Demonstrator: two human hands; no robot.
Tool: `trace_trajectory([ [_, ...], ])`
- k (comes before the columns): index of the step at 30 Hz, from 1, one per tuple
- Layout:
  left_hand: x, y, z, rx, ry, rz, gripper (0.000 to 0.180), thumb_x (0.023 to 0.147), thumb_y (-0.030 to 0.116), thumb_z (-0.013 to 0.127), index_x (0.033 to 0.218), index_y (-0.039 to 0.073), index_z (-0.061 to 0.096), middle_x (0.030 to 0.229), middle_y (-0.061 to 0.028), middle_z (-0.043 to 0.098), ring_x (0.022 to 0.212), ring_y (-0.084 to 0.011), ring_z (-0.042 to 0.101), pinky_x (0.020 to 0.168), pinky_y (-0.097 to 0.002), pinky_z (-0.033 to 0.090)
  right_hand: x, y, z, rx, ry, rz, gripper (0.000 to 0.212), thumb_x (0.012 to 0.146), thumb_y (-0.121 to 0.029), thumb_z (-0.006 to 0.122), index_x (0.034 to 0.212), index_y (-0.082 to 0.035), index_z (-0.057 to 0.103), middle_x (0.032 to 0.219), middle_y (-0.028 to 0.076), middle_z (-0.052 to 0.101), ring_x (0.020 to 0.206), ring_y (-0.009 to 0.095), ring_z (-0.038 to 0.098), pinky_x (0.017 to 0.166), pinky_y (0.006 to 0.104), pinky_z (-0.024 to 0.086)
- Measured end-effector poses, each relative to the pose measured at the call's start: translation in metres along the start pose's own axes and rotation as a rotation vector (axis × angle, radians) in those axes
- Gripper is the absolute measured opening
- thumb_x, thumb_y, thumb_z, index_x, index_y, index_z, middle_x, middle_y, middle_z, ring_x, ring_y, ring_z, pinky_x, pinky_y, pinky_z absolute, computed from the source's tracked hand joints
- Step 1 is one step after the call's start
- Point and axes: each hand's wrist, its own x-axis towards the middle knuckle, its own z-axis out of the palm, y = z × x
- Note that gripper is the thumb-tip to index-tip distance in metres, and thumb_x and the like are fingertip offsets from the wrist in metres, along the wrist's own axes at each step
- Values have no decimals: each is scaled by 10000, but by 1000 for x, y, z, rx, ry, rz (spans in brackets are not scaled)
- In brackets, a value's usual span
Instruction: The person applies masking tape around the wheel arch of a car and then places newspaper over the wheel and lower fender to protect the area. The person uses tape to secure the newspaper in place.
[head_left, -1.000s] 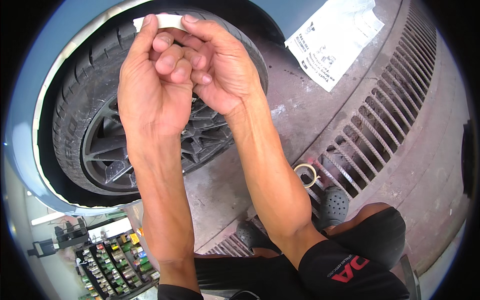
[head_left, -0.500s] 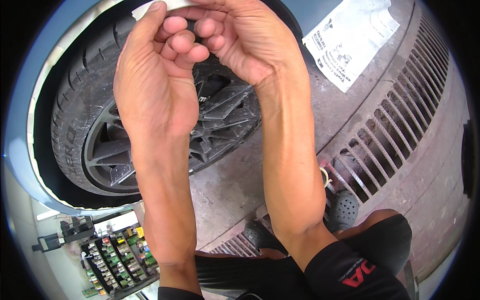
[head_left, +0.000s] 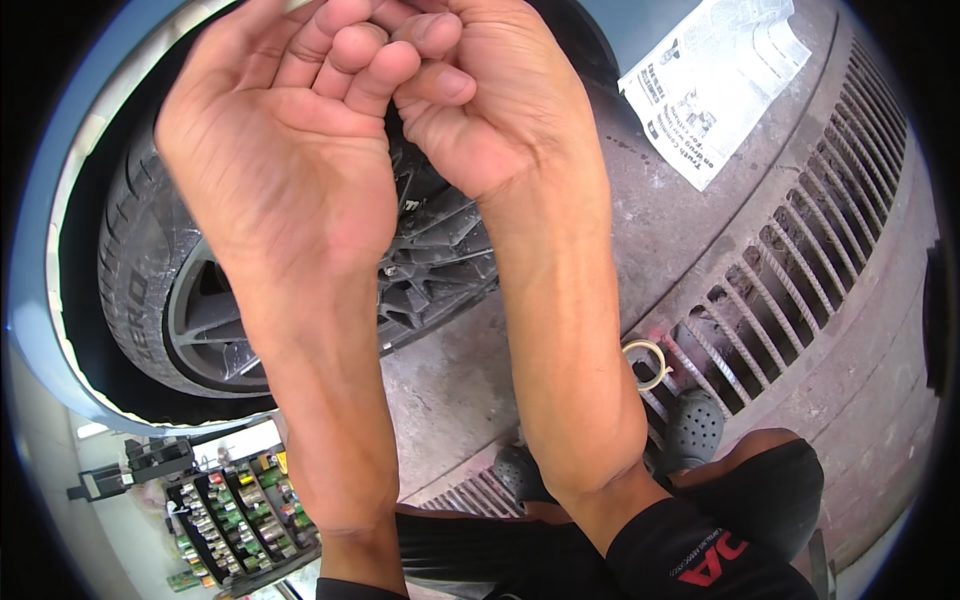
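Both hands are raised close to the camera, palms toward me, in front of a car wheel (head_left: 420,270). My left hand (head_left: 290,130) has its fingers curled inward. My right hand (head_left: 490,90) is curled too, and its fingertips touch those of the left. A small pale bit shows at the top edge by the left fingertips; what it is cannot be made out. Whether either hand grips anything is hidden by the curled fingers.
A black tyre (head_left: 130,270) on a dark spoked rim sits under a blue wheel arch (head_left: 40,300). A printed paper sheet (head_left: 715,85) lies on the concrete by a long drain grate (head_left: 800,260). A tape roll (head_left: 645,362) rests near my grey shoes (head_left: 695,430). A parts organiser (head_left: 230,520) stands lower left.
Both hands have risen and come nearer the camera, filling the upper part of the view. The fingers stay curled together.
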Motion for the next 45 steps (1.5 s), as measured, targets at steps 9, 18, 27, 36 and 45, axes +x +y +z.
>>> trace_trajectory([
  [9, 4, -1, -16, 44, -175, 6, 140, 1052, 36, 607, 1095, -86, 662, 1000, -136, 730, 880, -171, 718, 781, -279, 640, 13, 15, 3, -4, 70, -121, 218, 1086, -152, 563, 1120, 54, 628, 900, 73, 660, 559, 37, 505, 421, 159, 410],
  [18, 5, -3, -11, 87, -90, 25, 107, 1050, 43, 631, 1062, -58, 663, 955, -108, 722, 780, -140, 686, 741, -256, 628, 12, 35, 5, -209, 118, -349, 329, 1084, -185, 582, 1262, 92, 570, 1008, 78, 635, 578, 35, 505, 429, 157, 411],
  [27, 4, 1, -2, 91, -88, 42, 77, 1021, 43, 658, 1020, -34, 657, 933, -127, 713, 791, -179, 687, 714, -281, 623, 12, 19, 2, 83, 25, -123, 314, 1080, -186, 588, 1261, 67, 548, 1038, 75, 632, 616, 25, 546, 430, 149, 428],
  [36, 9, 2, -6, 194, -88, 31, 121, 1066, 122, 655, 1029, 8, 668, 892, -36, 694, 727, -105, 690, 653, -250, 614, 8, 18, 2, 144, -38, -82, 263, 1079, -175, 579, 1224, 42, 553, 1109, 93, 633, 631, 29, 553, 470, 151, 445],
  [45, 9, 2, -2, 233, -48, 42, 103, 1064, 120, 659, 1046, 20, 669, 893, -26, 682, 729, -102, 682, 621, -241, 574, 5, 13, 3, 64, -44, -88, 433, 1102, -226, 564, 1413, 67, 497, 1170, 106, 659, 631, 43, 553, 461, 152, 430],
])
